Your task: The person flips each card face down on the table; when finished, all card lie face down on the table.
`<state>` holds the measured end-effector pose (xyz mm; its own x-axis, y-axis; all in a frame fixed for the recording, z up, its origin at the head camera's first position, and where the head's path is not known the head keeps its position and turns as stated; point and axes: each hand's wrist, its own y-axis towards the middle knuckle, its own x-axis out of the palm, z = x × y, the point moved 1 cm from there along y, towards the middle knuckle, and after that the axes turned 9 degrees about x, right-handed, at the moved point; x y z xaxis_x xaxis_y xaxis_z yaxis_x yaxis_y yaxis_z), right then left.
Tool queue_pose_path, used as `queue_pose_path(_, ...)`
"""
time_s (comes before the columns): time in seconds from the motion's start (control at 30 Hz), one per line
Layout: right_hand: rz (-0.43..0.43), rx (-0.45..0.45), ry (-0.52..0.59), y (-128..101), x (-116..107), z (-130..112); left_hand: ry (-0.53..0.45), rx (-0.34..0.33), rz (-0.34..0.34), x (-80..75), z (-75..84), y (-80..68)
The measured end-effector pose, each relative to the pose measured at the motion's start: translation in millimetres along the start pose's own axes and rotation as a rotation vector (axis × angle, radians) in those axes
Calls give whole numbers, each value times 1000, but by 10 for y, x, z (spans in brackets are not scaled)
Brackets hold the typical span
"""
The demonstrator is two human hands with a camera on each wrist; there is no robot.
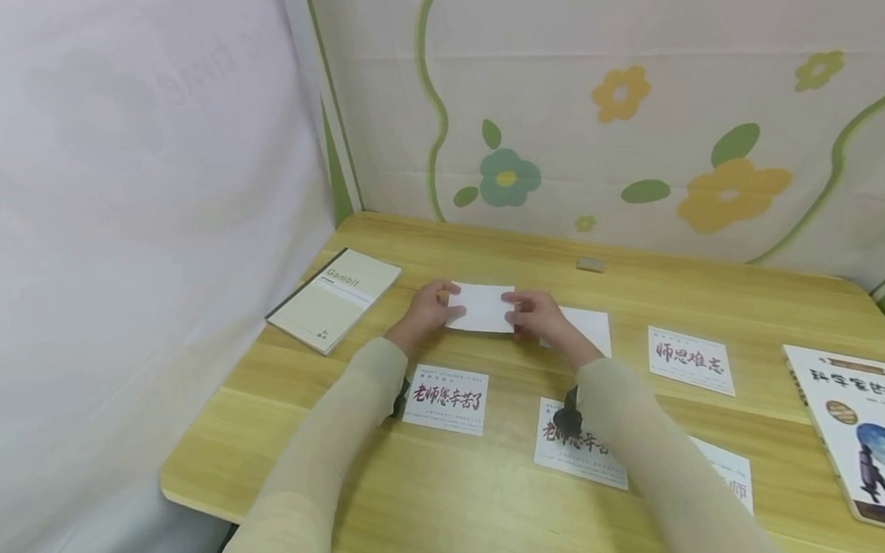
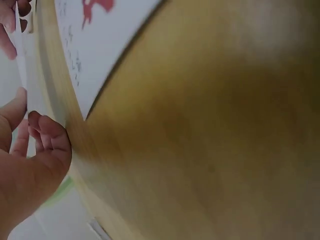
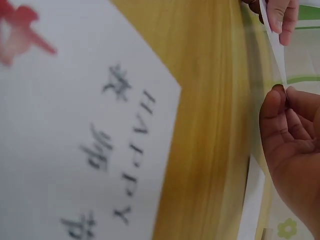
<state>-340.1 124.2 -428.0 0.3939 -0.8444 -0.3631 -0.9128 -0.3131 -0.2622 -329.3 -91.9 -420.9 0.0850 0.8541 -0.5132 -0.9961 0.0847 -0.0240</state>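
Observation:
A white card [image 1: 481, 308], its visible face blank, is held between both hands over the back middle of the table. My left hand [image 1: 431, 308] pinches its left edge between thumb and fingers. On the opposite edge my right hand [image 1: 536, 316] has the same kind of pinch. In the left wrist view the card shows almost edge-on at the left hand [image 2: 37, 155]; the right wrist view shows its thin edge at the right hand [image 3: 292, 135]. Behind the right wrist lies another white card [image 1: 593, 328], blank where it shows.
Printed cards with red writing lie near my forearms: one at left [image 1: 447, 400], one partly under the right wrist [image 1: 579, 459], one at right [image 1: 692, 361], another half hidden [image 1: 736, 476]. A "Gambit" notebook [image 1: 336, 300], a picture book [image 1: 859, 424] and a small grey block [image 1: 590, 265] rest on the wooden table [image 1: 431, 501].

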Motion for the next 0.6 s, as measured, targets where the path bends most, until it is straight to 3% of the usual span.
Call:
queue_pose_path(0.2, 66, -28, -217, 6, 109, -8, 216, 70, -24, 31, -21, 24)
queue_pose_path(0.37, 126, -44, -451, 25, 196, -21, 352, 53, -66, 39, 0, -11)
queue_pose_path(0.6, 117, -29, -519, -16, 208, -33, 423, 58, -109, 12, 33, -61)
